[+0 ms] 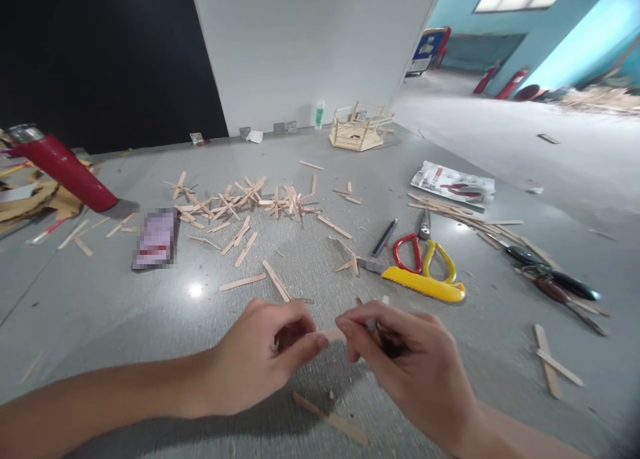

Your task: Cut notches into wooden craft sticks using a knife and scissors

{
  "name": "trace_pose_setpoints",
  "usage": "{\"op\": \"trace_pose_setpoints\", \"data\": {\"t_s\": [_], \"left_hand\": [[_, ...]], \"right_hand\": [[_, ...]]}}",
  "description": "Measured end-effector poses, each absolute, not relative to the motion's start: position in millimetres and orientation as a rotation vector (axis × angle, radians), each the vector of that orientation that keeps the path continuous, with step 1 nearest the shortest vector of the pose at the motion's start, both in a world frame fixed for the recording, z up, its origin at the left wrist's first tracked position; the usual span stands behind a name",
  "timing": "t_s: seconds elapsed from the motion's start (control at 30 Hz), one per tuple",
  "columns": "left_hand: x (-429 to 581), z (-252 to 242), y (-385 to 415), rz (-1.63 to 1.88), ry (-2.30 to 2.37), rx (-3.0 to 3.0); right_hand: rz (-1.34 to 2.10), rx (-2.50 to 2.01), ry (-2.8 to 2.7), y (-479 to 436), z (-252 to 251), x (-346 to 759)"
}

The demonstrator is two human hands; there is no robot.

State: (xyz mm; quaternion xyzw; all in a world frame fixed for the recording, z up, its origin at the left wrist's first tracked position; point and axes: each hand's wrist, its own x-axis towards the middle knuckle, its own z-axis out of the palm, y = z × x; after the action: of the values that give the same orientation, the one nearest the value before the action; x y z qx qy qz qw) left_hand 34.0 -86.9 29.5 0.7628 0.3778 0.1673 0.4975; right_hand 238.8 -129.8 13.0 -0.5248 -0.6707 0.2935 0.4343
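Observation:
Between my two hands a short piece of wooden craft stick (334, 335) is held just above the grey tabletop. My left hand (270, 352) pinches its left end with thumb and fingers. At the other end, the fingertips of my right hand (410, 352) are closed on it; the inside of that palm is partly hidden. Below the hands lies another flat stick (345, 427) on the table. Beyond my left hand, a loose craft stick (276, 281) points away from me. A yellow utility knife (424, 285) rests beyond my right hand, beside red-and-yellow-handled pliers (425, 245).
Many small stick pieces (250, 199) are heaped mid-table. A hexagonal stick frame (357, 132) and a small glue bottle (320, 115) stand at the back. A red flask (70, 172) leans left near a blurred purple packet (156, 239). Black-handled tools (550, 272) and a white packet (453, 182) lie right.

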Motion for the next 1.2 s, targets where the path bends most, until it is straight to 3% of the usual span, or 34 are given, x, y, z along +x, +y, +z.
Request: {"op": "trace_pose_setpoints", "data": {"t_s": [0.47,0.77,0.93,1.2], "left_hand": [[28.8,45.1,-82.6,0.396,0.857,1.592],[21.0,30.6,-82.0,0.655,0.653,2.296],[19.4,26.0,-79.8,0.540,0.598,2.515],[16.3,23.3,-75.4,0.350,0.562,2.526]], "right_hand": [[0.823,-1.301,-1.524,-129.5,19.2,242.3],[1.110,-1.319,-1.358,-128.1,19.0,238.2],[1.323,-1.306,-1.206,-124.0,14.0,233.2],[1.375,-1.296,-1.183,-121.1,7.3,230.2]]}}
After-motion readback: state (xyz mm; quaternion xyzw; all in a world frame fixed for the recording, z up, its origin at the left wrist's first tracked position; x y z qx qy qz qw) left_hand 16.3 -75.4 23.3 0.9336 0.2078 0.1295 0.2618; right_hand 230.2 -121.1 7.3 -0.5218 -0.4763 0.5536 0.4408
